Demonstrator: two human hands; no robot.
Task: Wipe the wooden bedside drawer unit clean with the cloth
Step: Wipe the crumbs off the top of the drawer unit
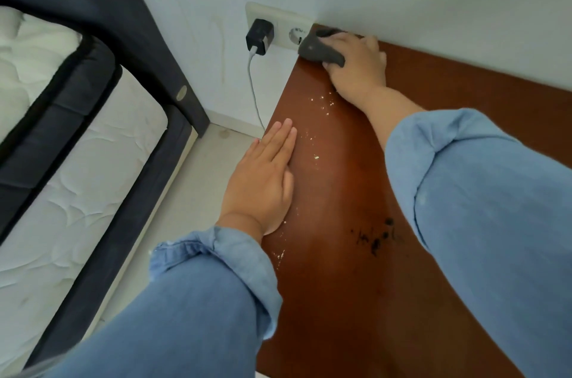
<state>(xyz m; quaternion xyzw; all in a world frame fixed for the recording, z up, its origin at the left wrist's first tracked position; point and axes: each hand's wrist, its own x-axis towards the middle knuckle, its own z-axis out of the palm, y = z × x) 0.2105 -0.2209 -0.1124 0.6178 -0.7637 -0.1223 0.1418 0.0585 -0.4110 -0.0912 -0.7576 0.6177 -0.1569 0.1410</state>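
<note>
The reddish-brown wooden top of the bedside unit fills the lower right. My right hand presses a dark grey cloth onto its far left corner, against the wall. My left hand lies flat, fingers together, on the unit's left edge, holding nothing. Pale crumbs are scattered along the left part of the top. Dark specks sit near the middle, beside my right sleeve.
A white wall socket with a black charger and its grey cable sits just left of the cloth. A bed with a white mattress and dark frame stands at left, with pale floor between.
</note>
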